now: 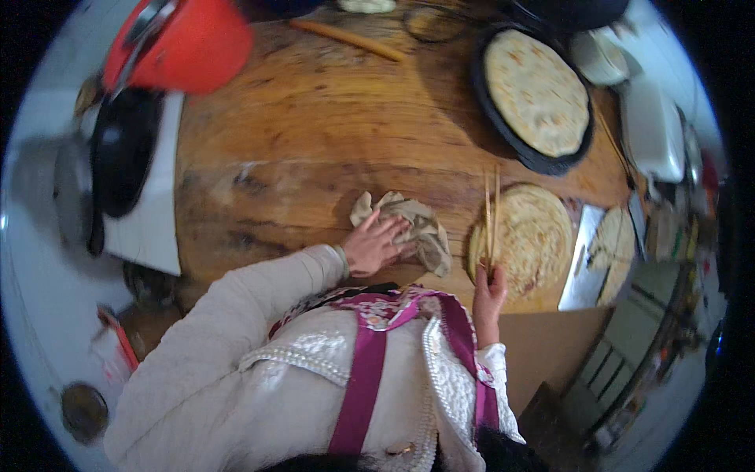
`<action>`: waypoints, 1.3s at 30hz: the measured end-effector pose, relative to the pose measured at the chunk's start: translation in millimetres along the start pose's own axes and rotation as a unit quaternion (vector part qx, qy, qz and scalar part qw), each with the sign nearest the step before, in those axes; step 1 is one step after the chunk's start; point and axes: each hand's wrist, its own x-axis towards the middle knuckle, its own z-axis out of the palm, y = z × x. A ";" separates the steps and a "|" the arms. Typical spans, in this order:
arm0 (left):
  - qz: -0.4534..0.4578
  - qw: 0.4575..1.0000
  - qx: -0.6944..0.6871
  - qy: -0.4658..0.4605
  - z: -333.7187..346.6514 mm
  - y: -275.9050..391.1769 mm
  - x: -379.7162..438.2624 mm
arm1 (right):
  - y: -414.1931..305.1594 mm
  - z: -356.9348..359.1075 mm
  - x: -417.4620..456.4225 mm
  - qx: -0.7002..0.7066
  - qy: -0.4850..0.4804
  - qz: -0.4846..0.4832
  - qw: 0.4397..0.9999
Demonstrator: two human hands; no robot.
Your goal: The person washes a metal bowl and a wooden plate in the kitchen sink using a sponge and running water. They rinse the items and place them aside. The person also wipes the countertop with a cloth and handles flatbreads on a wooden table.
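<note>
My left hand [377, 243] rests with its fingers spread on a crumpled beige cloth [435, 236] near the front edge of the wooden table [330, 130]. Between the fingers and thumb of my right hand [489, 295] is a pair of wooden chopsticks [492, 206], their tips pointing away from me. The chopsticks pass over the left side of a browned round flatbread [534, 242], which lies on the table. Farther back, a pale, brown-spotted flatbread [537, 91] fills a round black pan [534, 160].
A wooden rolling pin [348, 40] lies at the back, right of a red bucket [200, 53]. At the left edge a black pan [122, 153] sits on a white surface [150, 230]. On the right, cut flatbread [613, 253] lies by a metal cleaver blade [578, 259], near a white container [652, 130].
</note>
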 end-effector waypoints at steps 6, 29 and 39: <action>-0.358 0.932 0.026 0.056 -61.7 -121.3 -94.1 | -10.7 17.8 13.4 -0.098 -0.112 -0.043 0.988; -0.380 0.914 -0.052 0.131 -72.4 -168.5 -103.1 | -58.6 101.1 19.1 -0.185 -0.178 -0.033 0.966; -0.524 0.838 0.022 0.153 -46.5 -154.6 -155.3 | -50.1 135.1 27.4 -0.167 -0.214 -0.009 0.963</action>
